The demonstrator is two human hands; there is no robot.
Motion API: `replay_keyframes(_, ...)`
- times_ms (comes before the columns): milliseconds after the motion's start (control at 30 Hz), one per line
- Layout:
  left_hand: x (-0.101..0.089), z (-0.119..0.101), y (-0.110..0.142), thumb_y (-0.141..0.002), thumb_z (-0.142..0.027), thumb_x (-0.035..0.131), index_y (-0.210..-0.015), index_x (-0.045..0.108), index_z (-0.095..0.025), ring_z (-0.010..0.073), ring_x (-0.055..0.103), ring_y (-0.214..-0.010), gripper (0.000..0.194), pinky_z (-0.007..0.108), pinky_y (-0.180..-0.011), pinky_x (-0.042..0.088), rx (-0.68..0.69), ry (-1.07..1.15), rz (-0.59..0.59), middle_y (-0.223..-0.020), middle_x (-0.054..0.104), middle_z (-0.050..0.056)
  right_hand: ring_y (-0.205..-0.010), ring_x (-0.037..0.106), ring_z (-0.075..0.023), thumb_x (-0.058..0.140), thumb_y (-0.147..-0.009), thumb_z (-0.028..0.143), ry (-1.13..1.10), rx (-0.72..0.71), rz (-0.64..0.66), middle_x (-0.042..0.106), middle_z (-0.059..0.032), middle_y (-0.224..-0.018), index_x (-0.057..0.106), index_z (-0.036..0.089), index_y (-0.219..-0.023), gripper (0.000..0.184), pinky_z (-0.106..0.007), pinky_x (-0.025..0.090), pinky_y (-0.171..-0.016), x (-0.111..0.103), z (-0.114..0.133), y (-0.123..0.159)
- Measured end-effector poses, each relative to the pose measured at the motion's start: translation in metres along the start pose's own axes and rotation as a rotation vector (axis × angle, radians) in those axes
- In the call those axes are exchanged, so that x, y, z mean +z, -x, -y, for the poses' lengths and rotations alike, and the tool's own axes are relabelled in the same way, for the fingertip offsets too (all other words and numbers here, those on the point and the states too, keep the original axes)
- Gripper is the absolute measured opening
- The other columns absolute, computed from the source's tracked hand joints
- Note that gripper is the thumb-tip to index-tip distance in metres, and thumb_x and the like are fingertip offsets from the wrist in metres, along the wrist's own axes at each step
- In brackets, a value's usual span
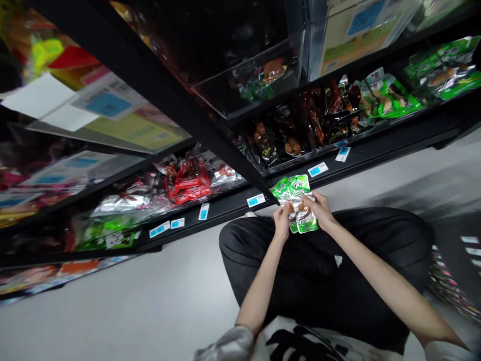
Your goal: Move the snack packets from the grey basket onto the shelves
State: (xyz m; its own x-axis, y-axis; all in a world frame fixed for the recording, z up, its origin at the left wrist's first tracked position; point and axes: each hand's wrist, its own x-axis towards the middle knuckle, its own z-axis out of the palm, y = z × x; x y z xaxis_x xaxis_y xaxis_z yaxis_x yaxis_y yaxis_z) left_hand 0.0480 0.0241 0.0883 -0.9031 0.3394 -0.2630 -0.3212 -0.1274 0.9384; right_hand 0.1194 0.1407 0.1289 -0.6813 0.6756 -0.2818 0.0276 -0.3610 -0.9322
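Observation:
Two green and silver snack packets [306, 219] overlap in front of me, above my crossed legs in dark trousers. My left hand [281, 220] pinches the left packet by its lower side. On the other side, my right hand [319, 209] grips the right packet, with the thumb on its front. Brown food shows in the clear middle of the packets. Just beyond them runs the black front edge of the bottom shelf [293, 178], carrying small price labels [317, 170].
A clear bin of dark vacuum-packed snacks [293, 143] stands on the bottom shelf, with green packets [394, 100] farther right. Red packets [191, 180] lie left of the black upright post [195, 118]. At the right edge is a dark basket [451, 271] on the grey floor [161, 301].

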Motion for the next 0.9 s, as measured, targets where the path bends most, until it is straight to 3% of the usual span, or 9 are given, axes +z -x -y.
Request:
replay_keyframes(133, -0.001, -0.002, 0.003, -0.074, -0.066, 0.074, -0.056, 0.057, -0.016, 0.0073, 0.037, -0.044, 0.055, 0.022, -0.044, 0.027, -0.001, -0.127, 0.062, -0.049, 0.045, -0.005, -0.066, 0.062, -0.0158, 0.086, -0.062, 0.046, -0.195, 0.12, 0.023, 0.067, 0.0008, -0.073, 0.064, 0.018, -0.078, 0.039, -0.028, 0.049, -0.065, 0.003, 0.01, 0.003)
replay_keyframes(233, -0.001, -0.004, 0.004, -0.073, -0.065, 0.074, -0.054, 0.054, -0.017, 0.0071, 0.034, -0.045, 0.056, 0.022, -0.044, 0.025, 0.013, -0.148, 0.077, -0.048, 0.042, -0.006, -0.066, 0.065, -0.0168, 0.089, -0.057, 0.041, -0.226, 0.165, 0.023, 0.07, -0.0001, -0.075, 0.065, 0.017, -0.083, 0.042, -0.029, 0.051, -0.067, 0.003, 0.012, 0.004)
replay_keyframes(400, -0.001, -0.005, 0.004, -0.073, -0.06, 0.077, -0.059, 0.06, -0.016, 0.0089, 0.041, -0.05, 0.049, 0.022, -0.049, 0.032, 0.036, -0.179, 0.1, -0.053, 0.05, -0.004, -0.064, 0.065, -0.0166, 0.09, -0.053, 0.037, -0.203, 0.153, -0.017, 0.071, -0.0002, -0.074, 0.065, 0.017, -0.084, 0.045, -0.029, 0.052, -0.064, 0.002, 0.009, 0.004)
replay_keyframes(533, 0.002, -0.01, 0.006, -0.073, -0.053, 0.08, -0.082, 0.072, -0.016, 0.0124, 0.053, -0.059, 0.038, 0.023, -0.057, 0.041, 0.043, -0.177, 0.148, -0.067, 0.064, -0.001, -0.063, 0.066, -0.0175, 0.091, -0.049, 0.035, -0.239, 0.158, -0.108, 0.072, -0.001, -0.074, 0.065, 0.017, -0.083, 0.047, -0.03, 0.053, -0.062, 0.001, 0.008, 0.001)
replay_keyframes(633, 0.004, -0.013, 0.009, -0.073, -0.048, 0.081, -0.096, 0.073, -0.018, 0.0157, 0.062, -0.068, 0.039, 0.025, -0.063, 0.047, 0.038, -0.14, 0.198, -0.079, 0.072, 0.002, -0.062, 0.066, -0.0172, 0.092, -0.047, 0.034, -0.26, 0.154, -0.167, 0.072, -0.0005, -0.073, 0.064, 0.017, -0.083, 0.048, -0.03, 0.053, -0.061, -0.001, 0.008, -0.002)
replay_keyframes(800, 0.005, -0.011, 0.008, -0.076, -0.047, 0.08, -0.095, 0.072, -0.018, 0.0189, 0.068, -0.074, 0.036, 0.028, -0.068, 0.052, 0.057, -0.158, 0.22, -0.088, 0.075, 0.005, -0.063, 0.066, -0.0169, 0.091, -0.047, 0.033, -0.262, 0.153, -0.156, 0.072, -0.0001, -0.074, 0.064, 0.017, -0.084, 0.048, -0.029, 0.053, -0.061, -0.002, 0.005, -0.005)
replay_keyframes(900, 0.002, -0.021, 0.011, -0.082, -0.049, 0.074, -0.1, 0.073, -0.017, 0.022, 0.07, -0.081, 0.037, 0.03, -0.072, 0.054, 0.101, -0.275, 0.237, -0.092, 0.076, 0.007, -0.063, 0.066, -0.0163, 0.09, -0.048, 0.032, -0.272, 0.149, -0.148, 0.072, -0.0001, -0.074, 0.064, 0.017, -0.083, 0.046, -0.029, 0.053, -0.062, -0.002, 0.003, -0.005)
